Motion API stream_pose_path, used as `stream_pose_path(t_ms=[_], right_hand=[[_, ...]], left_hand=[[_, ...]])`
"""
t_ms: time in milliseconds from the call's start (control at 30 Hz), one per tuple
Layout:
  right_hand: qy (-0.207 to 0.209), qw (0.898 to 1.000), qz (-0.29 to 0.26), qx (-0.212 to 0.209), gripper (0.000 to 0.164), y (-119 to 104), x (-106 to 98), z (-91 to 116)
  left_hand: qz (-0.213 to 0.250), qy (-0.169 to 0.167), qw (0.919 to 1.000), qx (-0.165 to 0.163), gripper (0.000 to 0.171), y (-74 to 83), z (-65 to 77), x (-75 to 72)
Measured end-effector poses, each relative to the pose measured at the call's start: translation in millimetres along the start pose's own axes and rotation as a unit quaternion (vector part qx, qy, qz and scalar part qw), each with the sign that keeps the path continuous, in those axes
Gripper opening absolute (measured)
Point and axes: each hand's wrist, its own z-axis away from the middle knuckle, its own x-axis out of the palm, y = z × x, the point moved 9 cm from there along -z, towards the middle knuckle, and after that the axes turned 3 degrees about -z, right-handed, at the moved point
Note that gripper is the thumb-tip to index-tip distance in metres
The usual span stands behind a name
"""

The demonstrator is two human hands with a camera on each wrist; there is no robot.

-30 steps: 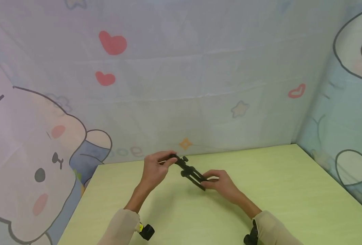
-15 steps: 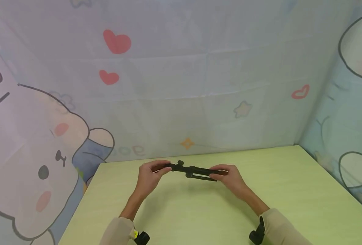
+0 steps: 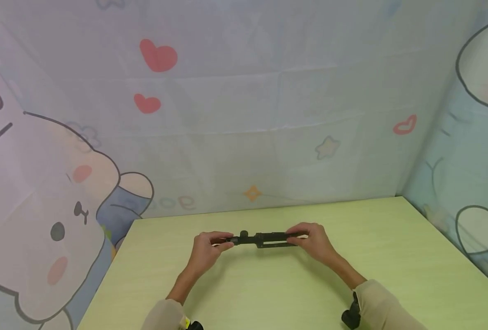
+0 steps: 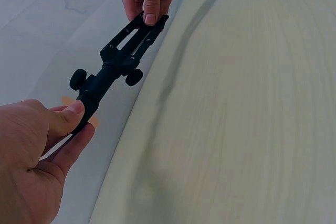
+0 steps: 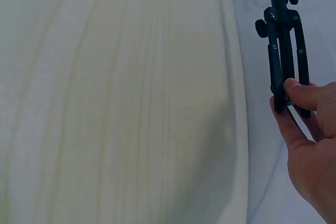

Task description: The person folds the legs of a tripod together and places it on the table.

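Note:
A small black tripod [image 3: 249, 239] with folded legs and knobs on its column is held level between both hands, above the table. My left hand [image 3: 204, 252] pinches its top end between thumb and fingers; the left wrist view shows the tripod [image 4: 107, 74] with two round knobs standing out. At the other end, my right hand [image 3: 314, 240] grips the legs near their tips. In the right wrist view the thumb of the right hand [image 5: 315, 140] presses on the legs of the tripod [image 5: 283, 40], which lie close together. Fingers partly hide both ends.
The pale yellow-green table [image 3: 248, 293] spreads beneath the hands. A printed cloth backdrop [image 3: 268, 114] with cartoon figures and hearts rises behind it and along both sides. A black wrist camera [image 3: 352, 314] sits at the right sleeve.
The tripod has swung from a steep slant to level. The right hand has moved right and slightly up; the left hand has come lower.

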Motion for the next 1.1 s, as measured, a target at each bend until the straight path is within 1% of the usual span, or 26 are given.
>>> stream_pose_path(t_ms=[67,200,400,600,667,833,933,1100], right_hand=[[-0.007,1.0,0.006,-0.008,0.018,1,2,2],[-0.018,0.999,0.018,-0.019,0.016,3,5,5],[-0.034,0.999,0.032,-0.028,0.014,4,9,7],[-0.056,0.996,0.061,-0.031,0.015,1,13,10],[-0.06,0.995,0.067,-0.036,0.015,1,13,10],[-0.069,0.992,0.091,-0.059,0.017,-2,15,12],[-0.072,0.988,0.11,-0.08,0.017,-4,16,13],[-0.077,0.983,0.141,-0.093,0.018,-4,18,13]], left_hand=[[-0.006,-0.008,0.9999,-0.005,0.022,-3.9,1.4,3.2],[-0.016,-0.028,0.9995,-0.005,0.02,-9.6,3.6,11.4],[-0.034,-0.053,0.998,0.014,0.019,-13.3,6.9,21.3],[-0.06,-0.073,0.995,0.032,0.019,-12.7,9.5,27.3],[-0.066,-0.075,0.9944,0.037,0.019,-11.3,9.3,28.4],[-0.063,-0.075,0.9946,0.034,0.019,-9.9,8.1,29.4],[-0.059,-0.078,0.9947,0.029,0.019,-11.2,8.6,30.4],[-0.065,-0.083,0.9939,0.032,0.02,-13.9,9.7,32.6]])
